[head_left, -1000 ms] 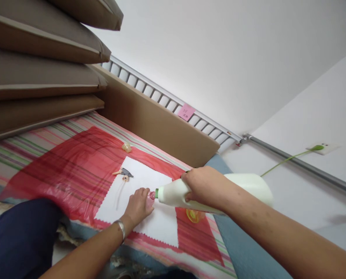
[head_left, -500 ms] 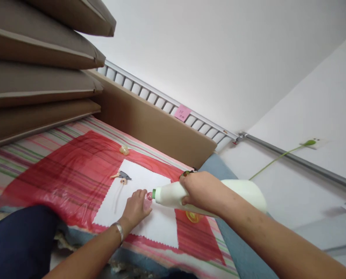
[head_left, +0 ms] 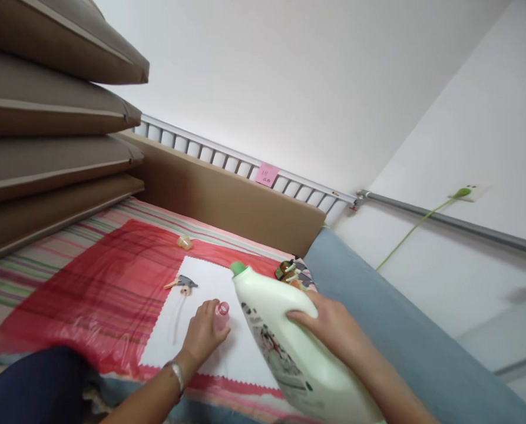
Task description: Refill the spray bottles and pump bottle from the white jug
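My left hand (head_left: 206, 327) is closed round a small pink see-through bottle (head_left: 221, 316), which stands uncapped on a white cloth with zigzag edges (head_left: 245, 359). My right hand (head_left: 333, 321) grips a large pale-green jug (head_left: 284, 335) by its handle. The jug leans with its green-tipped mouth up and to the left, apart from the small bottle. Left of the small bottle, a grey and peach spray pump head (head_left: 184, 284) with a thin tube lies on the cloth. A translucent yellowish cap (head_left: 184, 242) lies beyond the cloth.
Red plastic sheeting (head_left: 108, 282) lies under the cloth on a striped cover. Brown cushions (head_left: 55, 118) are stacked at the left. A brown board (head_left: 227, 194) stands before a radiator. An amber glass object (head_left: 284, 271) sits behind the jug, and a blue panel (head_left: 404, 330) borders the right.
My right hand has tipped the jug from nearly level to upright-leaning, moving its mouth up and away from the small bottle. My left hand still holds the small bottle. The view has shifted slightly.
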A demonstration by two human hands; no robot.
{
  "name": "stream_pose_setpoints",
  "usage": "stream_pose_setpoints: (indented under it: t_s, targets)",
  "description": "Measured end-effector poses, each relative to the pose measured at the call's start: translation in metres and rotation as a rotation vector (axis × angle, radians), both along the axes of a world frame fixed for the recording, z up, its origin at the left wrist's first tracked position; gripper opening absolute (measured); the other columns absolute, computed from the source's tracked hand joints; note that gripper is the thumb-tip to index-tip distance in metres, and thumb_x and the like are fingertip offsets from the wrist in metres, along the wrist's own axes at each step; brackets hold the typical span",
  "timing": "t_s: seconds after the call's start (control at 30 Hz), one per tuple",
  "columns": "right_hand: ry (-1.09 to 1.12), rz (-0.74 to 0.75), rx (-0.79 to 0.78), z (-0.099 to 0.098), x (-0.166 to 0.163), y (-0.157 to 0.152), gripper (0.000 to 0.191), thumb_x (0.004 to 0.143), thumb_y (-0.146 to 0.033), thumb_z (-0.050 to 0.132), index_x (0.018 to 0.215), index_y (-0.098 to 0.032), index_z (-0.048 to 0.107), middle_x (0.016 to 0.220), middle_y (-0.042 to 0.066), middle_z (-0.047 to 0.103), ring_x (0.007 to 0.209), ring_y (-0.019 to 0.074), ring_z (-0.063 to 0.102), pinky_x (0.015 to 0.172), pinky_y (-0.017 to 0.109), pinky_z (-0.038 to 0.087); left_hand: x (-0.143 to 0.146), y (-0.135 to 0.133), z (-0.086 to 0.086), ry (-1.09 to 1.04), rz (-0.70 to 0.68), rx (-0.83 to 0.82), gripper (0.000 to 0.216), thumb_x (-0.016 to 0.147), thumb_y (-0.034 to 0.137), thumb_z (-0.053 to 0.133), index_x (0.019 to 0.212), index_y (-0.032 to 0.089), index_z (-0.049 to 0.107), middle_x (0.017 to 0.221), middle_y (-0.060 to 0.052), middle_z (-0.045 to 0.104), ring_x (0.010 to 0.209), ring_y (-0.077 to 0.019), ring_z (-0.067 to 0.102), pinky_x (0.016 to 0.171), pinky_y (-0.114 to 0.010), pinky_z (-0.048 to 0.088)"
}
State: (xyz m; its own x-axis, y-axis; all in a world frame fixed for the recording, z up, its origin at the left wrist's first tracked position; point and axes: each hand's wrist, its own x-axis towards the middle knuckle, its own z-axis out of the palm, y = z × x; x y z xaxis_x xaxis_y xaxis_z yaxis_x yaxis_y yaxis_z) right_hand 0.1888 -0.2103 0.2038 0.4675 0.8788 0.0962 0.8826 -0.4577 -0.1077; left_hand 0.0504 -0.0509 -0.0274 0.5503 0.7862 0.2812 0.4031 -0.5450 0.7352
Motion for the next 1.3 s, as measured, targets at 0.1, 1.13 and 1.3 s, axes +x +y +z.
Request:
stream_pose_setpoints:
  t_s: [0.1,1.13,1.3]
  targets:
    - [0.071,-0.060,0.208,-0.006,0.012,0.002,0.035,0.081,-0.051,0.045,0.096,-0.023,0.059,0.092,0.006,0.069,0.086,0.0247,0.063,0.070,0.030,0.044,-0.001,0.000,-0.005,-0.047,-0.010,0.020,0.049,0.068,0.029,0.061,0.113,0.017,0.045,0.113,-0.011,0.054,0.109,-0.0254,0.050,0.091,-0.037,0.042]
    - [0.751,-0.312,0.874,-0.231,0.094,0.214,0.047,0.056,-0.054,0.068,0.086,-0.018,0.059,0.075,0.005,0.067,0.073,0.0254,0.063,0.065,0.032,0.045,0.004,0.014,-0.052,-0.225,-0.109,0.086,0.089,0.061,0.048,0.074,0.131,0.021,0.027,0.127,-0.017,0.046,0.120,-0.0338,0.044,0.099,-0.056,0.038]
    - [0.688,-0.265,0.947,-0.229,0.079,0.174,0.061,0.064,-0.051,0.063,0.113,-0.016,0.051,0.115,0.013,0.059,0.098,0.0250,0.058,0.079,0.034,0.046,0.002,0.017,-0.030,-0.278,-0.202,0.014,0.087,0.054,0.049,0.078,0.125,0.020,0.036,0.120,-0.016,0.051,0.114,-0.0333,0.049,0.097,-0.054,0.040]
